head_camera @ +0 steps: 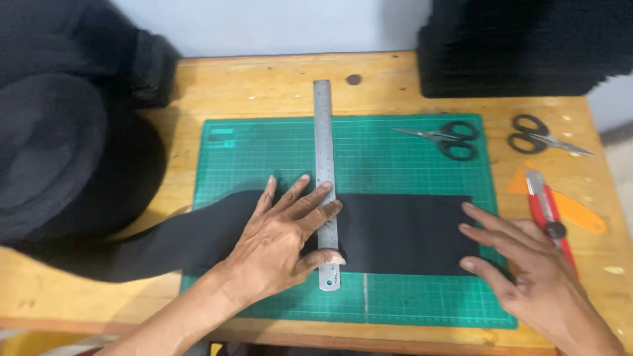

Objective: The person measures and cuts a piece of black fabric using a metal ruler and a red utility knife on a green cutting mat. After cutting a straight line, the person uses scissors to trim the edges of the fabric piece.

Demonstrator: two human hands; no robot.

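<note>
— While the left hand (277, 247) presses spread fingers on the long steel ruler (324, 178), where's the black fabric strip (395, 234)?
— Flat across the green cutting mat (409, 303); the right hand (527, 277), fingers open, touches its right end.

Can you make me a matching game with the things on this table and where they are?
Things:
1. steel ruler
2. red utility knife
3. black fabric strip
4. two pairs of scissors

Places:
A. lying flat across the green cutting mat
B. pressed down by the left hand
C. near the far right part of the table
D. on the wood, just beyond the right hand

Pairs: 1-B, 2-D, 3-A, 4-C
</note>
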